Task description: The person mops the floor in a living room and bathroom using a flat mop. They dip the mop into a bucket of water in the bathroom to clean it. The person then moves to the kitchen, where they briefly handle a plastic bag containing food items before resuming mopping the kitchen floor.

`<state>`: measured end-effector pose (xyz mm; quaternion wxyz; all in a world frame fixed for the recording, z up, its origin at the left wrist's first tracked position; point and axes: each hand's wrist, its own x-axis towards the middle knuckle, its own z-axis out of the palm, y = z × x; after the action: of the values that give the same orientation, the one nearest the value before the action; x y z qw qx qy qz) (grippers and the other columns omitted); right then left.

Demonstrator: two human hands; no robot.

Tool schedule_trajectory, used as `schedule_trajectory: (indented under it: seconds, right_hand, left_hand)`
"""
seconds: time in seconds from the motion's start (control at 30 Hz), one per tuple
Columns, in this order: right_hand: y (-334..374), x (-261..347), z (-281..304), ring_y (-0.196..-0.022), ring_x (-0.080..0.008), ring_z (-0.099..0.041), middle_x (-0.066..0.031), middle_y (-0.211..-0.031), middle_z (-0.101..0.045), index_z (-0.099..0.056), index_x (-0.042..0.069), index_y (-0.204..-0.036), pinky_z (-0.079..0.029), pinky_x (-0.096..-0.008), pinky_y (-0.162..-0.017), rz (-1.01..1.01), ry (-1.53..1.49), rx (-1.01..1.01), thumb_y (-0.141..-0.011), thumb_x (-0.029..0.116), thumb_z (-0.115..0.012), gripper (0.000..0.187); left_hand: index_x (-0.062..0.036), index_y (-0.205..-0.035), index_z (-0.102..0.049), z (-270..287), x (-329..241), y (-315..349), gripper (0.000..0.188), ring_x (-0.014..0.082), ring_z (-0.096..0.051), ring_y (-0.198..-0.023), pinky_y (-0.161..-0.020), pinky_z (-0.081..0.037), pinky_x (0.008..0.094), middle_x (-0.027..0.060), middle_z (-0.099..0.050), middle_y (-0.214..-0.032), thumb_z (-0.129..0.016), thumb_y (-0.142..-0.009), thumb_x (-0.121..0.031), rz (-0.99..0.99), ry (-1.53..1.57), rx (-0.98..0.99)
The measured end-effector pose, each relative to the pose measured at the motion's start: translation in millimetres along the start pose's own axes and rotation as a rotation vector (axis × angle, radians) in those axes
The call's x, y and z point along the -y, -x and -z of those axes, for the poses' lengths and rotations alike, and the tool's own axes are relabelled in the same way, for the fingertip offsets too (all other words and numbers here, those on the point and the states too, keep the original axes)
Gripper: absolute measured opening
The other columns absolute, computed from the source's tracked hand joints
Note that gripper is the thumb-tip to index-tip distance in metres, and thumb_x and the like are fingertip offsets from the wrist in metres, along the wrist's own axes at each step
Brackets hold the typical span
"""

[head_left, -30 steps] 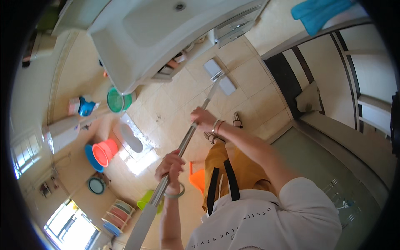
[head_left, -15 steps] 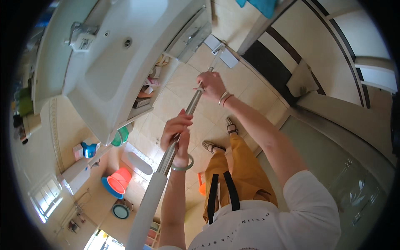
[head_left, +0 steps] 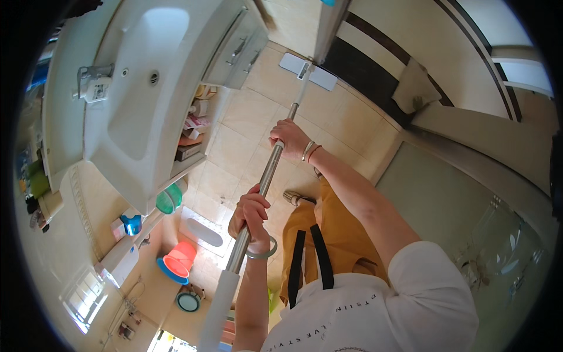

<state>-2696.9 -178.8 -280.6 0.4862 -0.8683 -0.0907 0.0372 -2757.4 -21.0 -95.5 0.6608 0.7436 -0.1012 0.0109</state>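
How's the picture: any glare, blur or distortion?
Head view: edges bow toward the rim, corners black; head view: window at the bottom edge blown out, bright sheen on the sink; head view: left hand and right hand look sharp, pole softer at its near end.

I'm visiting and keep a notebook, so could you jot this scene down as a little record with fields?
Place: tiled floor beside a white sink
Left hand: around the mop handle, nearer the body
Right hand: around the handle, nearer the mop head
Mop head: pale, flat, on the tiles near the door
Buckets: red bucket and green bucket, both left of the hands
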Motion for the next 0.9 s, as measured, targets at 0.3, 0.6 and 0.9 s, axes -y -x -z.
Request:
schedule_trajectory:
  seconds: [0.3, 0.6, 0.9]
  right_hand:
    - [107.4, -4.1, 20.6, -0.074, -0.0226, -0.054, -0.0028, -0.064, -0.057, -0.058, 0.013, -0.063, -0.041, -0.0351, -0.081, -0.126, 0.043, -0.061, -0.064, 0.008, -0.062, 0.006]
    - [255.1, -23.6, 37.1, -0.064, -0.0253, -0.051, -0.0043, -0.059, -0.050, -0.049, 0.012, -0.059, -0.038, -0.0346, -0.069, -0.251, 0.027, -0.259, -0.063, 0.005, -0.064, 0.017]
    - [291.1, 8.7, -32.4, -0.056, -0.0283, -0.048, -0.0063, -0.055, -0.046, -0.046, 0.010, -0.058, -0.038, -0.0368, -0.060, -0.345, 0.119, -0.595, -0.067, 0.006, -0.065, 0.022]
  left_hand:
    - [-0.0061, -0.060, -0.041, -37.8, -26.2, 49.5, 0.036, 0.0180, -0.052, -0.059, -0.090, -0.048, 0.0483, 0.0046, -0.043, -0.055, -0.037, -0.096, -0.006, 0.124, 0.128, 0.093]
    - [-0.0033, -0.062, -0.042, -82.9, -26.1, 127.3, 0.029, 0.0164, -0.054, -0.064, -0.091, -0.047, 0.0441, 0.0052, -0.049, -0.061, -0.044, -0.091, 0.001, 0.298, 0.263, 0.309]
    - [0.0000, -0.061, -0.043, -30.4, -7.2, 155.9, 0.024, 0.0172, -0.054, -0.064, -0.091, -0.047, 0.0409, 0.0066, -0.050, -0.062, -0.050, -0.082, 0.009, 0.256, 0.297, 0.567]
